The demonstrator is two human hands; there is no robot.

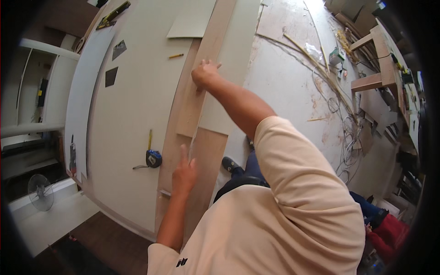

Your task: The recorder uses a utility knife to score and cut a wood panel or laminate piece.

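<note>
My right hand (206, 74) rests on a long, narrow wooden plank (187, 119), fingers spread across its surface. Nearer to me, my left hand (184, 173) hovers or lies by the plank's near end, its fingers stretched out and somewhat blurred; whether it touches the wood I cannot tell. Beneath the plank lie a wider brown board (211, 151) and a pale panel (236, 68). To the left of my left hand, a blue and black tape measure (153, 158) sits on the large pale worktop (123, 137), with a short length of yellow tape out.
A pencil (176, 56) and a pale sheet (192, 20) lie on the worktop. Dark square pieces (111, 77) are further left, a yellow tool (113, 16) at the far corner. Wooden strips (337, 85) and loose cables (350, 151) litter the floor at right, near a wooden frame (369, 82).
</note>
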